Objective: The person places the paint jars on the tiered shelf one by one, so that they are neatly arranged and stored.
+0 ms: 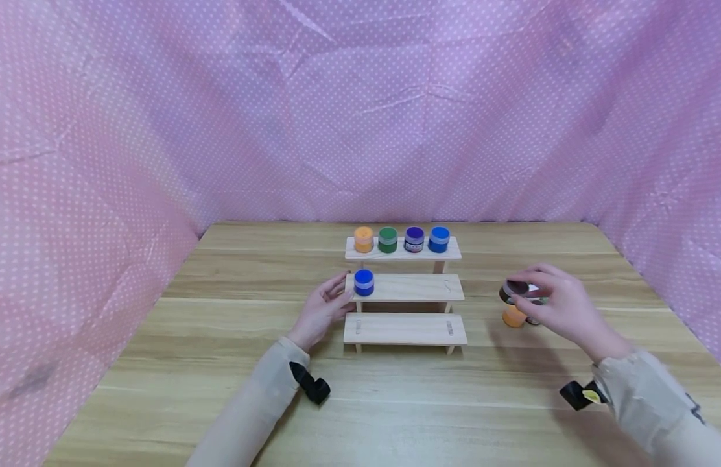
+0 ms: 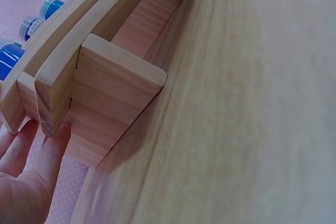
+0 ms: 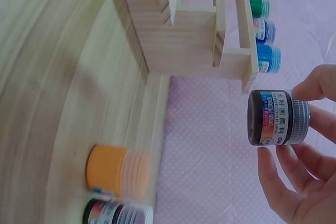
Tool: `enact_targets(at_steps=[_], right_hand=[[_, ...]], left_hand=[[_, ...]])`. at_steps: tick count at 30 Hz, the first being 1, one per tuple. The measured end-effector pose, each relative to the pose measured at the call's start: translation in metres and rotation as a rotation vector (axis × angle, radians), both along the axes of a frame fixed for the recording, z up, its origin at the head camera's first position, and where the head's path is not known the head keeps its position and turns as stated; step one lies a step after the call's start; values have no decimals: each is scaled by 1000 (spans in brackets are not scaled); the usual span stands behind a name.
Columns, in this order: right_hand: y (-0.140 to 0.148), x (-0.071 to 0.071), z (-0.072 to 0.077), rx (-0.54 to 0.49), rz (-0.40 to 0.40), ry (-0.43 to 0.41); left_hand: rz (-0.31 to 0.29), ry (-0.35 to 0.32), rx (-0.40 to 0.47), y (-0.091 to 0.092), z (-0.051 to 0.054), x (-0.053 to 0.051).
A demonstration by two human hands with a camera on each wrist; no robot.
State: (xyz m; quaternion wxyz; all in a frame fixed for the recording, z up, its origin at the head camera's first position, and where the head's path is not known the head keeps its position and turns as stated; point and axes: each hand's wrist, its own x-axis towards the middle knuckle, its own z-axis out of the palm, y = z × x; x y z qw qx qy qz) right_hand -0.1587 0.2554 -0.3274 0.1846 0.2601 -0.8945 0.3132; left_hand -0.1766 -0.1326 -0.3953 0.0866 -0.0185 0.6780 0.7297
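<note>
Showing brownish-black, the labelled paint jar (image 3: 278, 118)

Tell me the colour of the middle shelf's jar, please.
The jar is blue; the head view shows best.

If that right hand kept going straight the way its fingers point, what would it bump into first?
Probably the right end of the wooden rack, around its middle shelf: the right hand, holding a dark jar, points that way across the tabletop. Its height is unclear, so it might pass above.
</note>
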Motion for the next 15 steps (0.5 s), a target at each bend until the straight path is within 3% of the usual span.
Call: enact_targets(at_steps=[11,15], right_hand=[[-18,-6,2,-41,16,-29],[-24,-7,3,-44,17,-79]], left_hand=[[-4,-2,-10,0,1,0],[-9,2,-9,0,1,1]])
